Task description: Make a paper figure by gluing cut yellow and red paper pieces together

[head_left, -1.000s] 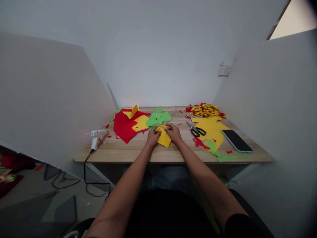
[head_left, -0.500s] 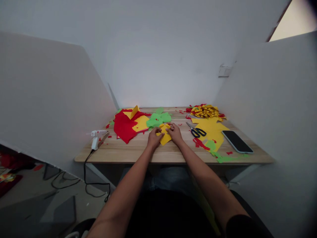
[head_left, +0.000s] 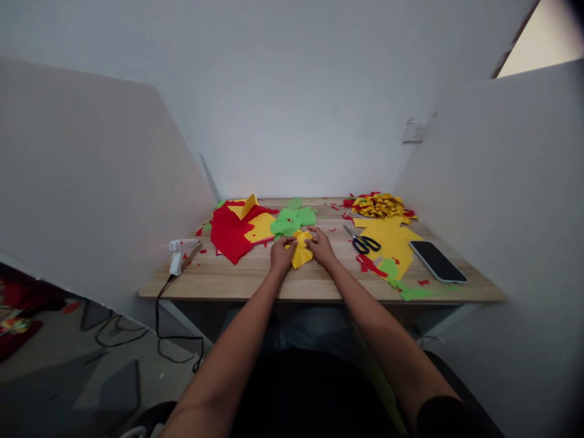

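Note:
Between my two hands, over the front middle of the table, is a small creased yellow sheet point(head_left: 302, 252), either felt or paper. My left hand point(head_left: 282, 254) pinches its left edge between thumb and fingers. On the opposite edge my right hand point(head_left: 320, 247) has a similar pinch, with thumb and fingertips closed on the sheet. Just beyond the hands lie green cut-out pieces point(head_left: 296, 220), partly overlapping one another. Scissors point(head_left: 361, 241) with dark handles rest to the right of my right hand.
At left are a red sheet point(head_left: 229, 234) with yellow pieces and a white glue gun point(head_left: 176, 255), its cord hanging off the table point(head_left: 255, 286). At right lie yellow sheets point(head_left: 387, 234), a heap of yellow folded pieces point(head_left: 381, 205), scraps and a phone point(head_left: 438, 261). Partitions stand on both sides.
The yellow sheet has gone from flatter to more pinched and creased in the middle. My left hand has turned slightly, and both hands keep hold of it.

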A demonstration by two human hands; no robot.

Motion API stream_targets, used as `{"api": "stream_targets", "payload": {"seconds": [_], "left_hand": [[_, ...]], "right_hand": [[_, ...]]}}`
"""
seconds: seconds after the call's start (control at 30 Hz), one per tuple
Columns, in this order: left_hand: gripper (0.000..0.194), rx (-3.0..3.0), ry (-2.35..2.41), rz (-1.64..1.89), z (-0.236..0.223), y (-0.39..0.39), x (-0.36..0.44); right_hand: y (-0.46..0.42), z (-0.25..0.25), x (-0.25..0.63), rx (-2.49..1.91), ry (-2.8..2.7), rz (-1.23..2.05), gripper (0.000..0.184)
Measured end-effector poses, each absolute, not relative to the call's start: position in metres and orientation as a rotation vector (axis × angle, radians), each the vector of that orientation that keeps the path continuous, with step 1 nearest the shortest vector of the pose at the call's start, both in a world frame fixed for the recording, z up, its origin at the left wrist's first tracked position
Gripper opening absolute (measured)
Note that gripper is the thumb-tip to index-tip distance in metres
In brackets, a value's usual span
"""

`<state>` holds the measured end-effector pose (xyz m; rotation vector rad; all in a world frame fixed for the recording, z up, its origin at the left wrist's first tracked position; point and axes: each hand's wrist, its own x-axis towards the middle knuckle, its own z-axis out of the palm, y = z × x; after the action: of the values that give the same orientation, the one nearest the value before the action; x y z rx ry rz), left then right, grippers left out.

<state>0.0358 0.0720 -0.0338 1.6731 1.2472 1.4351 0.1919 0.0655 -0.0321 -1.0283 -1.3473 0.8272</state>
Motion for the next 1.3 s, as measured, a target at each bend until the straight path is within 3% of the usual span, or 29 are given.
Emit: {"api": "stream_targets", "payload": {"seconds": [0.23,0.43,0.53,0.77,0.93,1.3], "left_hand": [[0.019,1.563,1.388,1.540,-0.030,0.071,0.038],[0.031,1.561,1.451,1.472,-0.024,0.067,0.040],[0.036,1.576,1.425,1.443,-0.024,0.065,0.042],[0.040,1.476,1.259,1.534,-0.029,0.069,0.038],[0.045,1.305,1.238,1.694,-0.028,0.075,0.034],[0.023,1.514,1.364,1.522,-0.034,0.073,0.036]], "right_hand": [[0.069,-0.034,0.200,-1.119,-1.261,0.703,0.041],[0.077,-0.036,0.205,-1.140,-1.100,0.693,0.070],[0.079,-0.036,0.204,-1.143,-1.072,0.727,0.073],[0.075,-0.038,0.196,-1.182,-1.250,0.780,0.032],[0.070,-0.040,0.194,-1.227,-1.431,0.697,0.032],[0.069,-0.040,0.193,-1.295,-1.493,0.553,0.026]]}}
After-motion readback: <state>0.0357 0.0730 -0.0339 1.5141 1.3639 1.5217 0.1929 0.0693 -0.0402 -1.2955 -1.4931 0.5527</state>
